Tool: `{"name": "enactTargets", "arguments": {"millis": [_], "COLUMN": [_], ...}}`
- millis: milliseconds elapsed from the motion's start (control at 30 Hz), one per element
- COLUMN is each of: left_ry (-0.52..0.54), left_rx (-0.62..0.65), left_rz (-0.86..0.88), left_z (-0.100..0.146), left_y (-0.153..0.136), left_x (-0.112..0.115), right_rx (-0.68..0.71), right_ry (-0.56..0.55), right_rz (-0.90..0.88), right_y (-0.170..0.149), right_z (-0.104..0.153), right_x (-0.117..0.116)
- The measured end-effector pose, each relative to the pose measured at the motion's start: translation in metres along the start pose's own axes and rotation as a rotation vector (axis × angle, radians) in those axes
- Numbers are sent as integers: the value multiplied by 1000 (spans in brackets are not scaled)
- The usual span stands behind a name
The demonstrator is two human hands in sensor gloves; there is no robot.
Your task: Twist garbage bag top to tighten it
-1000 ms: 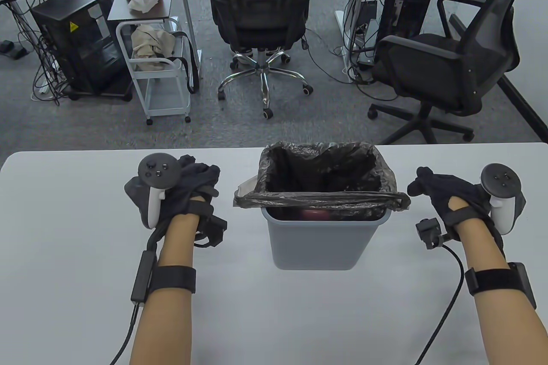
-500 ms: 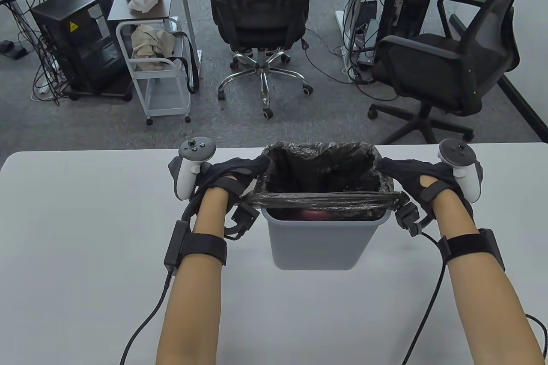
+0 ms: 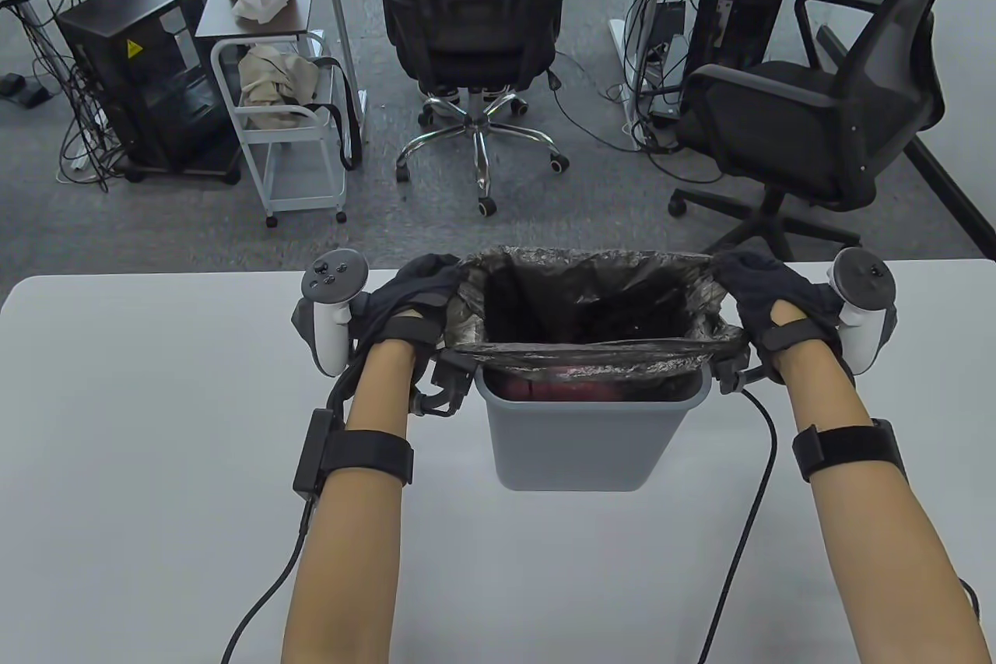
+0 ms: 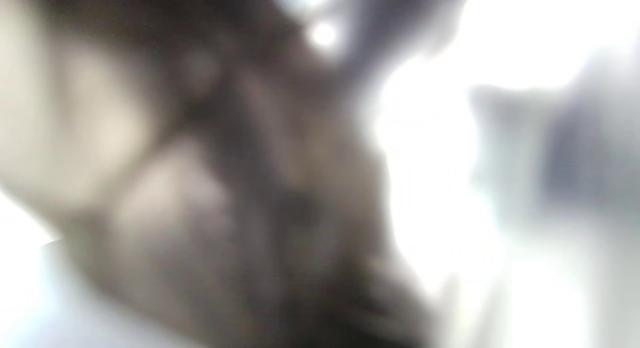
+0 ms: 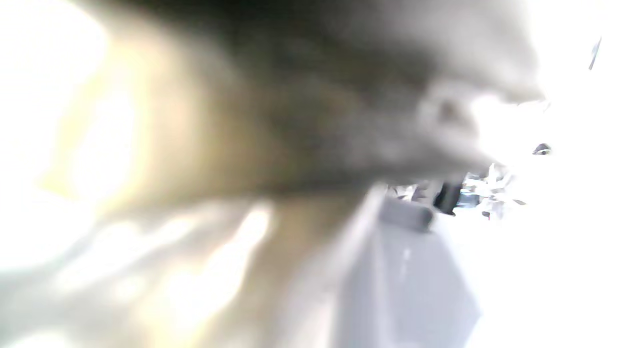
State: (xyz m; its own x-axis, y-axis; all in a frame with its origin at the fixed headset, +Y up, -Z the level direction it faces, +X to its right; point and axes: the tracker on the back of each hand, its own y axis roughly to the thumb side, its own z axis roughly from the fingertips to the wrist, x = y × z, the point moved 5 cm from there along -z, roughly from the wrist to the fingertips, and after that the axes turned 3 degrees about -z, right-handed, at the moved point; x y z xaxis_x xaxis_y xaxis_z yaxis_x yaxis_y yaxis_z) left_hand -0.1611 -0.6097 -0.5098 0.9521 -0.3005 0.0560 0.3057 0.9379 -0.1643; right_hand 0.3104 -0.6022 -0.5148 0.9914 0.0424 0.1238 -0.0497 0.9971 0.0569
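Black plastic garbage bag (image 3: pixel 589 298) x1, lining 1 grey bin (image 3: pixel 589 430) that sits mid-table on the white table (image 3: pixel 140 423), near the far edge. Bag mouth wide open, not twisted; its edge is lifted off the bin rim on both sides, near edge stretched flat across the front. Something reddish (image 3: pixel 545 386) inside the bin under the bag's front edge, can't ID it. 2 gloved hands, 1 per side: left hand (image 3: pixel 408 298) grips the bag's left edge, fingers curled into the plastic; right hand (image 3: pixel 766 290) grips the right edge the same way. 2 trackers, 1 on the back of each hand. 2 cables trailing off the wrists twd the near edge. Both wrist views too blurred to use, just dark plastic up close, plus a bit of grey bin wall (image 5: pixel 400 283) in the right wrist view. Bkgd floor: 2 black office chairs (image 3: pixel 475 18), 1 white cart (image 3: pixel 292 142), 1 black PC case (image 3: pixel 140 80).
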Motion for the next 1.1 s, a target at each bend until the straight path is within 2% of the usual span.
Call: {"name": "enactTargets", "arguments": {"millis": [133,333,467,500,567,733,867,1100], "left_ry": [-1,55,106,113,112,13,-56,-234], "left_rx": [34,49,-43,-58,-52,57,120,157], "left_rz": [21,41,74,101,156,140,224,222], "left_z": [5,10,10,10,10,18,33,68], "left_y": [-1,-3,-10,-12,-9,1,1,-4], "left_x": [1,-2,-7,-9,-9,-6,-8,-6], "right_rx": [28,41,75,94,90,98,82,86], "right_ry": [22,18,-97,-158,-183,-53,24,93], "right_rz": [-59,-25,73,74,-13,-132,-239,-235], "right_y": [1,6,13,15,15,9,3,3], "right_z": [8,16,22,25,26,27,39,67], "right_x": [0,3,12,17,21,20,21,20]}}
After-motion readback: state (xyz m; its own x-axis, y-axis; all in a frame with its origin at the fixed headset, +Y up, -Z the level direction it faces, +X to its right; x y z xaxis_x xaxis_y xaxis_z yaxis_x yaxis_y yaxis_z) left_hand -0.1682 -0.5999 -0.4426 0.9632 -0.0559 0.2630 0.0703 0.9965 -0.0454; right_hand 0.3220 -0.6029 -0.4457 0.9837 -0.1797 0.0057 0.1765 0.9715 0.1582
